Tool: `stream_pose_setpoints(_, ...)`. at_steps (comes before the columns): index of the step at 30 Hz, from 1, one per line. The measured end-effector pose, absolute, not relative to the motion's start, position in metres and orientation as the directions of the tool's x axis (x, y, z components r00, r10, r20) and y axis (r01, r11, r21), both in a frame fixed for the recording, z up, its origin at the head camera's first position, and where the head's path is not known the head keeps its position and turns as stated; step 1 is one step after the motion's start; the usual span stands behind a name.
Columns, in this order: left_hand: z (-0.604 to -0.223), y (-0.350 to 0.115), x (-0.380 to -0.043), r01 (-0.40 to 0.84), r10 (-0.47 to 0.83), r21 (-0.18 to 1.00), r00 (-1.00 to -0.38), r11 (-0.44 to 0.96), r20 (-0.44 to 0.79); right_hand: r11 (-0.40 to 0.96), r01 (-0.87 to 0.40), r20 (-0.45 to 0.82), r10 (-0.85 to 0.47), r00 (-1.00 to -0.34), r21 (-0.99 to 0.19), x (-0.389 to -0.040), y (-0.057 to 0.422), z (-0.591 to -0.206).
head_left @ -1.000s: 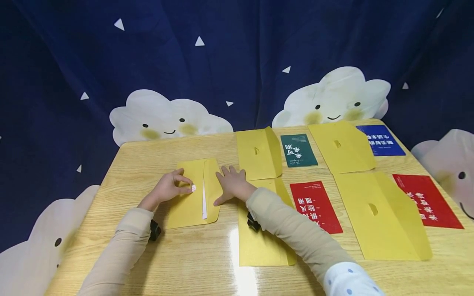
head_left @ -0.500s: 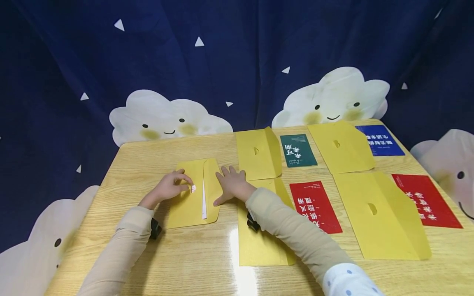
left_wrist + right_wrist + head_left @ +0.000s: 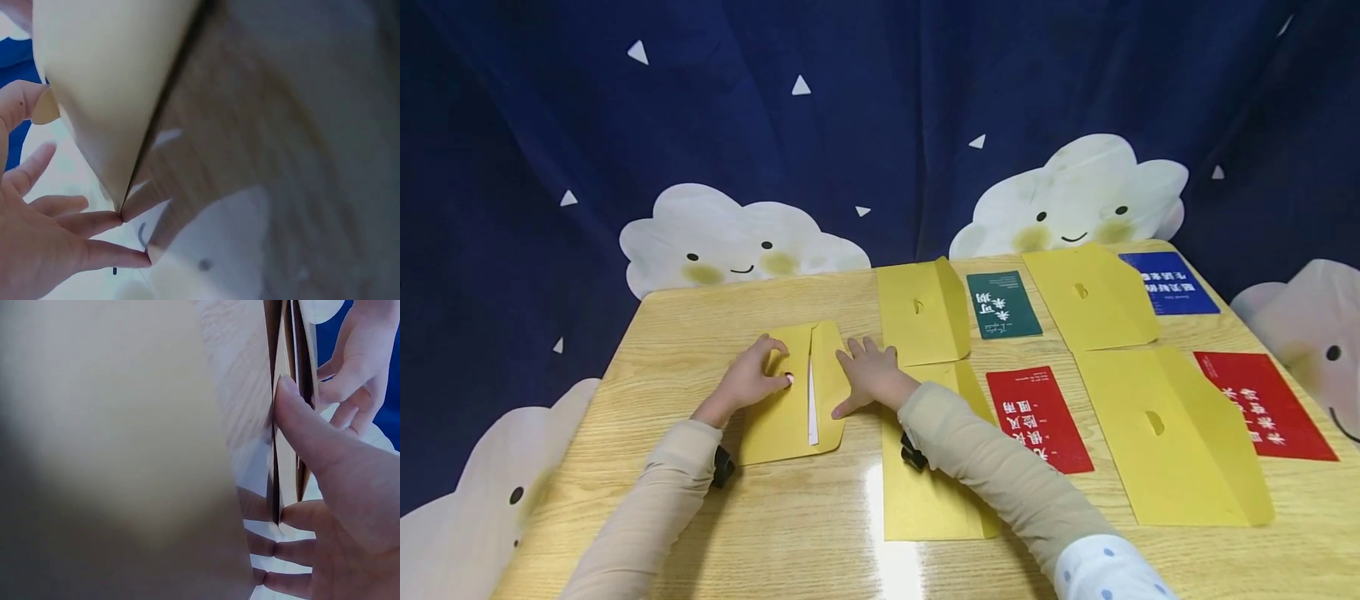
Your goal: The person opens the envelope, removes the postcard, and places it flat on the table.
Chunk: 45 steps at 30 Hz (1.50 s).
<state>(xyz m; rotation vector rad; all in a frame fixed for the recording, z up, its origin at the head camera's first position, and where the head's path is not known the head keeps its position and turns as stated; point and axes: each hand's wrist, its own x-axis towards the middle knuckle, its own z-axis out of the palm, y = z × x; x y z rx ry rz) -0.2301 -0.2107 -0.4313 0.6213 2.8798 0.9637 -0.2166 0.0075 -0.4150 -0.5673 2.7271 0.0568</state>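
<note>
A yellow envelope (image 3: pixel 775 433) lies on the left half of the table, its flap (image 3: pixel 829 400) on the right side. A strip of white paper (image 3: pixel 812 412) shows in the gap beside the flap. My left hand (image 3: pixel 747 383) is over the envelope's left part, with the thumb tip at a small half-round tab (image 3: pixel 46 109) that stands up from the paper. Its other fingers are spread and touch the table and the envelope's edge. My right hand (image 3: pixel 871 375) lies spread at the flap's right edge, its thumb resting on the flap.
On the wooden table (image 3: pixel 775 533), more yellow envelopes lie to the right, one (image 3: pixel 925 483) under my right forearm. Beside them are a green card (image 3: pixel 1004 304), a red card (image 3: pixel 1040 419), another red card (image 3: pixel 1273 408) and a blue card (image 3: pixel 1180 287). A dark blue curtain hangs behind.
The left index finger has lifted away from the thumb, and the hand has shifted slightly right. Less white shows at the tab. The right hand and the envelope have stayed in place.
</note>
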Motion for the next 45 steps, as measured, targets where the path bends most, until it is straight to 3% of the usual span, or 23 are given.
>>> stream_pose_setpoints(10, -0.423, -0.213, -0.229, 0.247, 0.308, 0.543, -0.951, 0.802, -0.021, 0.888, -0.457, -0.31, -0.421, -0.852, 0.048, -0.214, 0.004, -0.414)
stream_pose_setpoints(18, -0.419, -0.217, -0.231, 0.253, 0.331, 0.538, -0.942, 0.804, -0.052, 0.755, -0.64, -0.299, -0.583, -0.756, 0.145, -0.214, -0.001, -0.411)
stream_pose_setpoints(24, -0.419, -0.219, -0.232, 0.271, 0.356, 0.552, -0.933, 0.789, -0.049, 0.703, -0.698, -0.341, -0.628, -0.699, 0.135, -0.218, -0.001, -0.413)
stream_pose_setpoints(32, -0.42, -0.218, -0.235, 0.282, 0.367, 0.542, -0.929, 0.792, -0.053, 0.709, -0.694, -0.399, -0.605, -0.689, 0.126, -0.221, -0.004, -0.412)
stream_pose_setpoints(38, -0.421, -0.216, -0.234, 0.306, 0.376, 0.518, -0.926, 0.799, -0.033, 0.716, -0.696, -0.373, -0.634, -0.678, 0.048, -0.221, 0.0, -0.411)
stream_pose_setpoints(42, -0.423, -0.213, -0.232, 0.358, 0.415, 0.428, -0.909, 0.83, -0.044, 0.721, -0.693, -0.365, -0.642, -0.675, 0.013, -0.221, 0.002, -0.411)
stream_pose_setpoints(45, -0.424, -0.213, -0.229, 0.366, 0.409, 0.298, -0.908, 0.882, -0.094, 0.722, -0.692, -0.366, -0.642, -0.674, 0.006, -0.22, 0.002, -0.41)
